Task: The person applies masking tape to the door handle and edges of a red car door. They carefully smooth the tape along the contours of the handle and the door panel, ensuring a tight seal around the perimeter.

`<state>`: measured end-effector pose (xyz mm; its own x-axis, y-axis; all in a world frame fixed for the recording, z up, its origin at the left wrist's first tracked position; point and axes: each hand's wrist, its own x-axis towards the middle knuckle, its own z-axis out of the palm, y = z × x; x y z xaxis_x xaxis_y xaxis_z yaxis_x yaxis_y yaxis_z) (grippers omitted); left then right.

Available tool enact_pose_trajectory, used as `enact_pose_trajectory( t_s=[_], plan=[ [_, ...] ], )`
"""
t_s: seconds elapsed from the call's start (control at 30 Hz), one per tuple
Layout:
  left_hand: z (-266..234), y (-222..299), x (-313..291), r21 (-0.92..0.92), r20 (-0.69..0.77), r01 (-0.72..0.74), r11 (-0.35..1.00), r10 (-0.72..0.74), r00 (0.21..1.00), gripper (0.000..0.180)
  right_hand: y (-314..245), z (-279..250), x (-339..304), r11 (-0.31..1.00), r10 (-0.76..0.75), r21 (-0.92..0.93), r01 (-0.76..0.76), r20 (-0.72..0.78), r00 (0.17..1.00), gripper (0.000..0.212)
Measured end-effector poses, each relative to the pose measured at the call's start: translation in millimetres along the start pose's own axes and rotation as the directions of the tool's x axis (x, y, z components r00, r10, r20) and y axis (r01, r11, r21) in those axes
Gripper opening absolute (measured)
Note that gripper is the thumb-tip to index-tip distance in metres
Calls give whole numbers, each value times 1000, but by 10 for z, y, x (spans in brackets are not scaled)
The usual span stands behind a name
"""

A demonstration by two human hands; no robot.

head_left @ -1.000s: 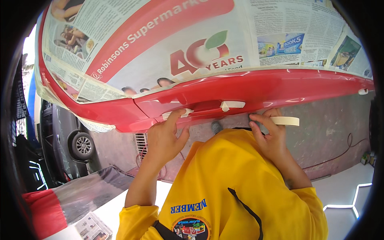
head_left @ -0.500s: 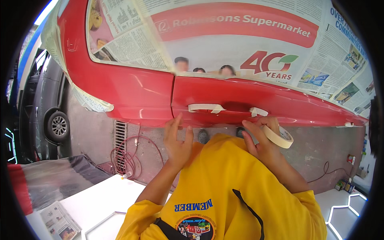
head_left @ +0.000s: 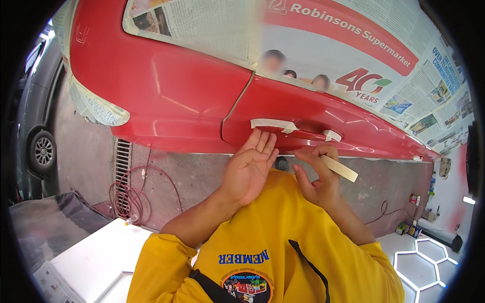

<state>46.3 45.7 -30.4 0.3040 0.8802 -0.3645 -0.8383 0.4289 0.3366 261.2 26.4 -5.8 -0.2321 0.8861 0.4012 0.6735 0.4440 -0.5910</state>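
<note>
Grey floor; red car at 12 o'clock, newspaper covering its upper part; hose coiled at 8 o'clock. Left hand: fingers extended, close together, tips beside the long strip at its 1 o'clock; contact cannot be determined. Right hand: holding the tape roll on its 3 o'clock side, short strip near at 12.

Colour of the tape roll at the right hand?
Pale cream-yellow tape roll; shows best in the head view, by the right hand.
</note>
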Motion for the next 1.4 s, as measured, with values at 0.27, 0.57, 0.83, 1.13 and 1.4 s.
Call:
enact_pose_trajectory(
  t_s=[0.27,0.57,0.83,1.13,1.4],
  plan=[
    [35,9,-34,91,-57,60,994,-55,997,82,-102,39,31,998,-1,58,1,2,1000,35],
    [-289,-71,-34,787,90,-287,547,358,929,89,26,-68,-39,996,7,91,-6,-15,1000,33],
    [-193,-366,44,683,94,-362,635,415,905,90,135,-190,-61,995,-17,97,16,4,1000,34],
    [-140,-236,-24,917,390,-355,-184,606,693,73,123,-235,30,987,-92,133,87,37,995,33],
    [-581,-262,63,595,655,-144,-791,374,656,71,171,-263,-15,987,-84,141,83,2,996,34]
  ],
)
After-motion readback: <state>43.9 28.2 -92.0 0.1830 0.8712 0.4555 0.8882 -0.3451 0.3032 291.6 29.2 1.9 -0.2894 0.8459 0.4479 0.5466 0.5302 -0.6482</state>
